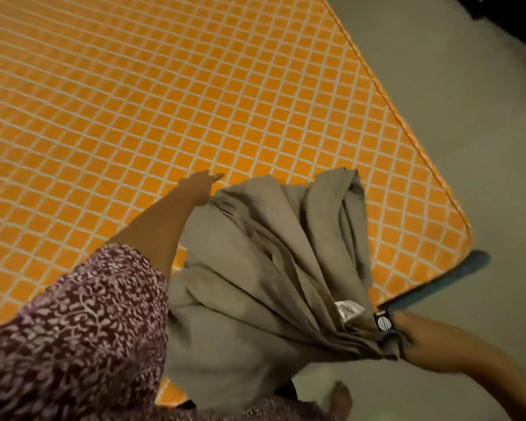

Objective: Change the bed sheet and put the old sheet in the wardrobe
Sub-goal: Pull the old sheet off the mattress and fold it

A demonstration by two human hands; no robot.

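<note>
Nearest: purple floral-print sleeve (73, 329) | orange lattice-patterned mattress (164, 101), bare | bunched grey cotton sheet (255, 268) over near corner, stretched between hands | left hand (202, 185) pinching far edge | right hand hidden under cloth, grip unclear

- A white tag (348, 309) sewn on the grey sheet (255, 268) bears print too blurred to read.
- A black wristband (383, 322) carries a round white emblem, no legible lettering.

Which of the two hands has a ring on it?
The left hand, stretched out over the orange mattress and gripping the grey sheet. The right hand shows only a wrist band; sheet folds hide its fingers.
</note>
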